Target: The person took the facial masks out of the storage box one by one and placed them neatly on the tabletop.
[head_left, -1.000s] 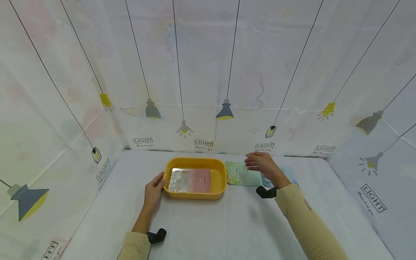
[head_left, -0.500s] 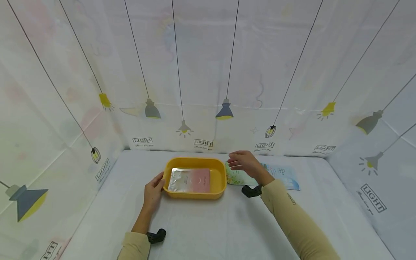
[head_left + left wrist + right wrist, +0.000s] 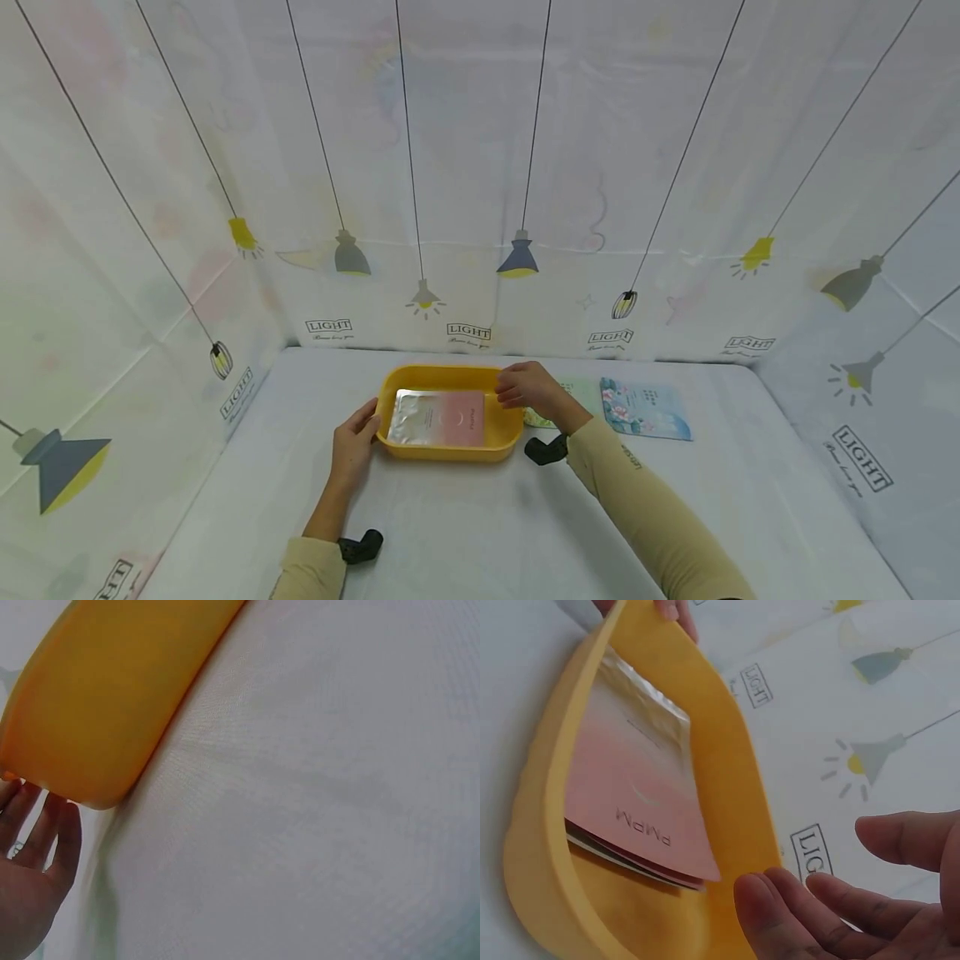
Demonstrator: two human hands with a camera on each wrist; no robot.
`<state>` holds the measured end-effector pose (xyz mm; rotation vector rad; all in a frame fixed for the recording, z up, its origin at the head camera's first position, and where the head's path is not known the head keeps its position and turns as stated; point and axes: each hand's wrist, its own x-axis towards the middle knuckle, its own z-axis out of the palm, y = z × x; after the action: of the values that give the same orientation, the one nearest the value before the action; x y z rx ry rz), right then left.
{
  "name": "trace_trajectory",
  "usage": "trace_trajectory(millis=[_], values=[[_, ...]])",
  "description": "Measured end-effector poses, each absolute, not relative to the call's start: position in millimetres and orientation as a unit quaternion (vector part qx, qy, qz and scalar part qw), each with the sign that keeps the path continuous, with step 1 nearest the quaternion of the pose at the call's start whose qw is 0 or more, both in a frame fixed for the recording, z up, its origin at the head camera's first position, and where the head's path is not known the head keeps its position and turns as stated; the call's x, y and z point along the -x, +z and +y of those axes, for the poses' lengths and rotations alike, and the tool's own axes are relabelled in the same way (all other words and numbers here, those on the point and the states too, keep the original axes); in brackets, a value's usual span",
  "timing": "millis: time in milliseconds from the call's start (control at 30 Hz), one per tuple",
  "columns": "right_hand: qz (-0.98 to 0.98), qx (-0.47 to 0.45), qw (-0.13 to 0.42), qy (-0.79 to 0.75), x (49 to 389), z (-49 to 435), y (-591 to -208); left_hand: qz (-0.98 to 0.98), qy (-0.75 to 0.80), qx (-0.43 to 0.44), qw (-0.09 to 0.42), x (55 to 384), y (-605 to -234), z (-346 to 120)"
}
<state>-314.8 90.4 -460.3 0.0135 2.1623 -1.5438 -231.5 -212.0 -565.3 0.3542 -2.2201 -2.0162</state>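
A yellow plastic tray [image 3: 450, 453] stands on the white table, and my left hand [image 3: 352, 450] holds its left end. Over that rim shows a fingertip of the left hand [image 3: 667, 609] in the right wrist view; in the left wrist view its fingers [image 3: 66, 832] meet the tray's outer wall [image 3: 112, 697]. Inside lies a small stack of flat sachets, topped by a silver-and-pink one [image 3: 634, 772] marked PMPM. Above the tray's right end hovers my right hand [image 3: 534, 390], holding nothing, its thumb apart from its fingers [image 3: 765, 915].
Right of the tray lies a green floral sachet [image 3: 583, 390], partly hidden by the right hand and wrist. Beside it is a blue floral sachet [image 3: 648, 408]. A white curtain [image 3: 465, 167] printed with lamps rises behind the table [image 3: 450, 533].
My right hand has moved left from above the green and blue sachets to over the tray's right end, uncovering the blue one. The left hand and the tray have stayed put.
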Motion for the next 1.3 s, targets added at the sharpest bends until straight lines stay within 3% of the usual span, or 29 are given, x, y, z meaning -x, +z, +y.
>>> trace_trajectory(millis=[300, 667, 867, 1300], values=[[0.804, -0.016, 0.260, -0.534, 312, 64, -477, -0.755, -0.642, -0.114, 0.070, 233, -565, -214], [0.839, -0.033, 0.261, -0.476, 306, 55, -485, -0.772, -0.608, -0.131, 0.131, 236, -563, -213], [0.847, -0.022, 0.268, -0.458, 302, 52, -484, -0.775, -0.600, -0.137, 0.140, 238, -565, -212], [0.826, -0.072, 0.231, -0.509, 305, 43, -499, -0.762, -0.618, -0.132, 0.145, 235, -566, -209]])
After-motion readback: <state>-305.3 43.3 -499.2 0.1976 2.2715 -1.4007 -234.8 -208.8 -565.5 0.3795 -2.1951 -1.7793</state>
